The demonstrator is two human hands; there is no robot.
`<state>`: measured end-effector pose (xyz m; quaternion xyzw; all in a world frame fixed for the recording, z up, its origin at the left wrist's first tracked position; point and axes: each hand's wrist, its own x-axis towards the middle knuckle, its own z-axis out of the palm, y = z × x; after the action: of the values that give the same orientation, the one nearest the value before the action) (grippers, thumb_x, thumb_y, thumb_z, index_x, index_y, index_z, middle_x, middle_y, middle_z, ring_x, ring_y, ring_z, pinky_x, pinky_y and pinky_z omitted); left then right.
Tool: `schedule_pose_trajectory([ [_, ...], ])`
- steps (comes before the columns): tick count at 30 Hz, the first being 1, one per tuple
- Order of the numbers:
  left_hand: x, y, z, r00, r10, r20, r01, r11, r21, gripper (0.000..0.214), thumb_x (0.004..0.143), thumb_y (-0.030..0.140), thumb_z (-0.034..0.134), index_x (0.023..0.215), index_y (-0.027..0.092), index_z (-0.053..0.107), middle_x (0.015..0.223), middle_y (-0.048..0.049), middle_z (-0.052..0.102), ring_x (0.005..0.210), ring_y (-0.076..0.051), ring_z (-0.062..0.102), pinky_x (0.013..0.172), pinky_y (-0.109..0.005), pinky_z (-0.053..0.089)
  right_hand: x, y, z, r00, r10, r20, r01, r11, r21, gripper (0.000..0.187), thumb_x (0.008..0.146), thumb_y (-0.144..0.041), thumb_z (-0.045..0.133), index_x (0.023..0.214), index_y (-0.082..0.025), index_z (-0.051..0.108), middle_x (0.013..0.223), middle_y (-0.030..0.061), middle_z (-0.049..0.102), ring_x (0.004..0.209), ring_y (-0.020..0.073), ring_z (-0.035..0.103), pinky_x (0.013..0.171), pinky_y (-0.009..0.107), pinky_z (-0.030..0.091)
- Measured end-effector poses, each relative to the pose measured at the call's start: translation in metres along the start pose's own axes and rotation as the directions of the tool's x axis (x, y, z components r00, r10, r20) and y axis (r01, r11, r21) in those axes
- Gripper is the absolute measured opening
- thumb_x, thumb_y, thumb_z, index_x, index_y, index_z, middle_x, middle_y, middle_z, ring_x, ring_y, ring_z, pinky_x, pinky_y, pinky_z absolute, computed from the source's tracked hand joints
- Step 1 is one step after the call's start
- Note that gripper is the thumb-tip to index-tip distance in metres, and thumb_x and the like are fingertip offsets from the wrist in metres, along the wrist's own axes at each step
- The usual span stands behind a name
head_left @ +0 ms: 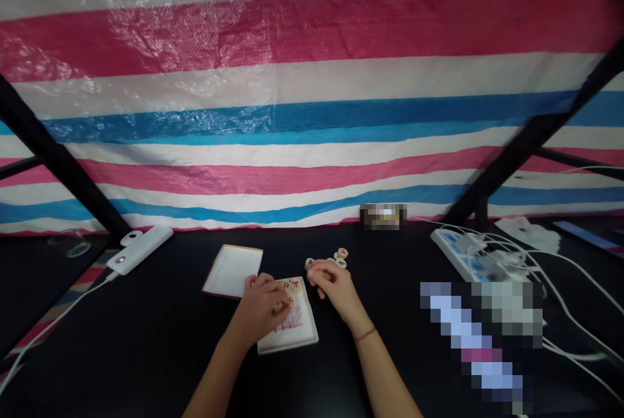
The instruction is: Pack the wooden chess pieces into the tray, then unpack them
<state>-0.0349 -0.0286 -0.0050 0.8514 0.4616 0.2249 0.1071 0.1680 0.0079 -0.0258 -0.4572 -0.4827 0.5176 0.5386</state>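
One shallow white tray (288,345) lies flat on the black counter (160,340), about midway between its left and right sides. Its side edges run from near to far, the far end leaning a little left; with its far-left corner behind the left hand (262,307), I cannot tell which side is longer. One white-lined lid (233,270) lies open side up just beyond and left of it, its long axis running away from the person and leaning right at the far end.

Round pieces with red characters (294,285) sit along the tray's far edge, partly covered, so their count cannot be told; pink marks (292,319) show on the tray's floor. The left fingers are bent and close together over that area; whether they grip a piece is unclear.

Off the tray's far-right corner, about five loose round pieces (342,253) show on the counter. The right hand (337,285) reaches over them, fingers drawn narrow beside the leftmost; I cannot tell whether they hold one. One power strip (453,252) slants toward the counter's right side.
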Motion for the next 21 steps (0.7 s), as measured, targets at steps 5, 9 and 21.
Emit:
schedule_pose_trajectory([
  [5, -0.002, -0.005, 0.004, 0.996, -0.031, -0.079, 0.034, 0.999, 0.033, 0.038, 0.074, 0.028, 0.069, 0.112, 0.028, 0.066, 0.12, -0.0064, 0.061, 0.114, -0.028, 0.052, 0.096, -0.045, 0.038, -0.004, 0.0, 0.001, 0.999, 0.046, 0.018, -0.048, 0.996, 0.07, 0.042, 0.057, -0.046, 0.083, 0.087, -0.018, 0.072, 0.096, 0.0079, 0.069, 0.072, 0.0187, 0.067, 0.057, 0.029, 0.058],
  [9, -0.003, -0.007, 0.01, 0.996, -0.066, -0.06, 0.068, 0.997, 0.039, 0.052, 0.075, 0.035, 0.068, 0.126, 0.026, 0.058, 0.127, -0.0081, 0.06, 0.115, -0.028, 0.055, 0.101, -0.045, 0.035, -0.007, -0.002, 0.003, 0.999, 0.038, 0.035, -0.042, 0.992, 0.116, 0.05, 0.063, -0.05, 0.08, 0.101, -0.019, 0.068, 0.097, 0.0084, 0.069, 0.082, 0.0218, 0.069, 0.064, 0.032, 0.059],
  [21, -0.005, -0.011, 0.012, 0.997, -0.07, 0.01, 0.071, 0.997, -0.021, 0.047, 0.08, 0.036, 0.065, 0.125, 0.027, 0.056, 0.124, -0.0053, 0.063, 0.112, -0.023, 0.058, 0.102, -0.044, 0.03, -0.035, -0.006, 0.014, 0.925, -0.232, 0.3, 0.358, 0.796, -0.488, 0.021, 0.089, -0.035, 0.058, 0.095, -0.021, 0.072, 0.085, 0.0055, 0.067, 0.083, 0.0196, 0.06, 0.075, 0.031, 0.047],
])
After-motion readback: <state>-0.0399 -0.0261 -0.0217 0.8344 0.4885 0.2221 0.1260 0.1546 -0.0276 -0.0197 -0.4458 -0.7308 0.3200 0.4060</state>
